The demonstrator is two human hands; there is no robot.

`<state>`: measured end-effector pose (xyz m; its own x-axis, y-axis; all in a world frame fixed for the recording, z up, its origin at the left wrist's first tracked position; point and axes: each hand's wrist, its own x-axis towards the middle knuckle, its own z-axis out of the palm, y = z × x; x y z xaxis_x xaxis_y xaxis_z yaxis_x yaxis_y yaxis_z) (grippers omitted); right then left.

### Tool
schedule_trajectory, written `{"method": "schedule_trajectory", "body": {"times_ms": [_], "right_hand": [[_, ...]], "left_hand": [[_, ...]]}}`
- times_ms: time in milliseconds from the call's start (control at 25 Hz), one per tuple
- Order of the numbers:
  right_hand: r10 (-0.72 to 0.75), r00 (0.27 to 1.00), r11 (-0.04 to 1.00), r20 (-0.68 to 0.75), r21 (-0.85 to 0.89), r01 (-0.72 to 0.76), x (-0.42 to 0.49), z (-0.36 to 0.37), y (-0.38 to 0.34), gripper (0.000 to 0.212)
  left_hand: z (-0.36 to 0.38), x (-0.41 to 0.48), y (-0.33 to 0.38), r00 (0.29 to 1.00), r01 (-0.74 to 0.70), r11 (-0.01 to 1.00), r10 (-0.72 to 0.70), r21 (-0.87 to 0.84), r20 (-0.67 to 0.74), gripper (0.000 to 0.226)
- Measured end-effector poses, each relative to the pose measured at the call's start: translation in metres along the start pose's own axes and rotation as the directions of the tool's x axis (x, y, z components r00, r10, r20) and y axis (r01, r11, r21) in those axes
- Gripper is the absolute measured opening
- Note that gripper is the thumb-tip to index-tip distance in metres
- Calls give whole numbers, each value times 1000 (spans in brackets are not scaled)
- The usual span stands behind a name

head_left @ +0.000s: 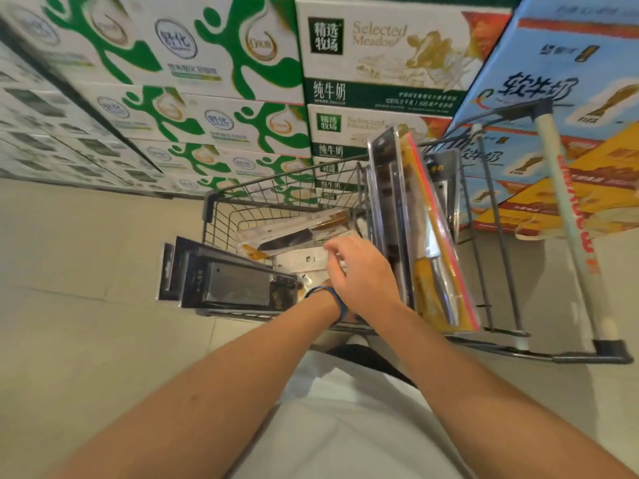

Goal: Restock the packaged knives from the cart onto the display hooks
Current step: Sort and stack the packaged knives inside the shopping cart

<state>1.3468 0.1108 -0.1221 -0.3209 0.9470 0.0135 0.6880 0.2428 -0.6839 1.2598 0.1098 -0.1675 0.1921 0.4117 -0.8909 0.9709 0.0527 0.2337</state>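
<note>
Milk cartons (193,63) stacked wall-high and no display hooks in sight, so I'd guess the restock has barely started. The packaged knives (428,236) all sit in the cart (276,181), some upright, some flat. Both arms reach in: the right hand (363,271) is over the flat packs with bent fingers, grip unclear, and the left hand is hidden beneath it past a blue wristband (340,305), so can't tell there either.

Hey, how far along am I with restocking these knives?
No hooks in view, so nothing looks hung. The right hand reaches among flat packaged knives in the cart. The upright packs and dark boxed knives are left to hang.
</note>
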Motion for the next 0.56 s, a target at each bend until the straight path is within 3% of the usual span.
{"method": "schedule_trajectory", "body": {"times_ms": [80, 200, 280, 360, 440, 560], "right_hand": [[64, 971, 997, 233, -66, -49, 1, 11, -3, 22], [125, 935, 961, 331, -276, -31, -15, 31, -5, 24], [238, 898, 928, 371, -359, -98, -18, 53, -11, 26], [447, 781, 869, 436, -419, -263, -5, 80, -16, 27], [644, 599, 764, 476, -434, -477, 10, 109, -9, 22], [739, 493, 650, 459, -293, -701, 29, 159, 28, 31]], "left_hand": [[10, 3, -29, 997, -72, 995, 74, 68, -34, 33], [14, 7, -81, 988, -53, 991, 70, 124, -138, 33], [14, 13, -120, 991, 19, 989, 1, 146, -135, 38], [15, 24, -153, 993, 56, 984, -37, 168, -114, 38], [16, 39, -177, 994, 26, 962, 3, 273, -108, 36], [23, 71, -203, 992, -25, 890, 78, 456, -99, 33]]}}
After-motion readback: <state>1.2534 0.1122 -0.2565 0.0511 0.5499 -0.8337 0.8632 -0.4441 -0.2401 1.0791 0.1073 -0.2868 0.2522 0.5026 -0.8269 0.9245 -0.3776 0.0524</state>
